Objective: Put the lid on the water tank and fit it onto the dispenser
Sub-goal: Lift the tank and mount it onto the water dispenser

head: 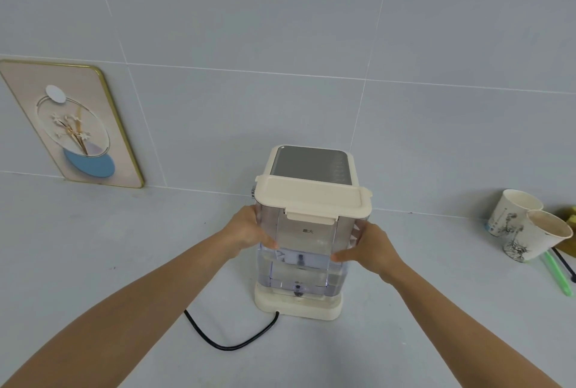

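A clear water tank (304, 250), partly filled with water, stands on the cream base of the dispenser (299, 306) in the middle of the counter. A cream lid (314, 200) covers the tank's top, its front tab hanging down. Behind the lid I see the dispenser's grey top panel (311, 164). My left hand (246, 231) grips the tank's left side, thumb on the front face. My right hand (371, 249) grips the right side the same way. The back of the tank and the dispenser body are hidden.
A black power cord (227, 342) curves over the counter from the base toward the left. Two paper cups (526, 225) lean together at the right, with a green straw (558, 275) beside them. A framed picture (73, 122) leans on the tiled wall at left.
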Demonstrator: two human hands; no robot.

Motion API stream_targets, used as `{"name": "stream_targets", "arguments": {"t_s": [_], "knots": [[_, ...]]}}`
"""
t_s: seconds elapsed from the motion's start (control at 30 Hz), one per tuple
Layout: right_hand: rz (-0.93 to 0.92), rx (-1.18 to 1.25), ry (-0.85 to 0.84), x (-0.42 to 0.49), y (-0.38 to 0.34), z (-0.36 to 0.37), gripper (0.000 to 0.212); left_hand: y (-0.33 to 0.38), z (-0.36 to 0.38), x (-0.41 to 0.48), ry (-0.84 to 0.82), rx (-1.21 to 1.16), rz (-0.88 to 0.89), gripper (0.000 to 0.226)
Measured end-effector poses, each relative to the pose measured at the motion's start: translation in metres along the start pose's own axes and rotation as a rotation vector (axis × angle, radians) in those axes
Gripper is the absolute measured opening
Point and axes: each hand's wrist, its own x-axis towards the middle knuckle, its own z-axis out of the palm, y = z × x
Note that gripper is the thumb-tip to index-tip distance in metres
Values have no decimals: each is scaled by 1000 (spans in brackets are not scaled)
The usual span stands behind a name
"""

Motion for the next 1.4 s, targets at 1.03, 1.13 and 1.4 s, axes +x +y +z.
{"name": "stream_targets", "arguments": {"t_s": [1.03,1.13,1.4], "knots": [[83,-77,-26,15,15,14,65,-36,7,30,-70,211,31,91],[84,-86,-27,16,16,14,67,-34,9,31,-75,210,35,92],[45,-7,-49,3,27,25,93,-48,20,21,-47,145,32,85]]}}
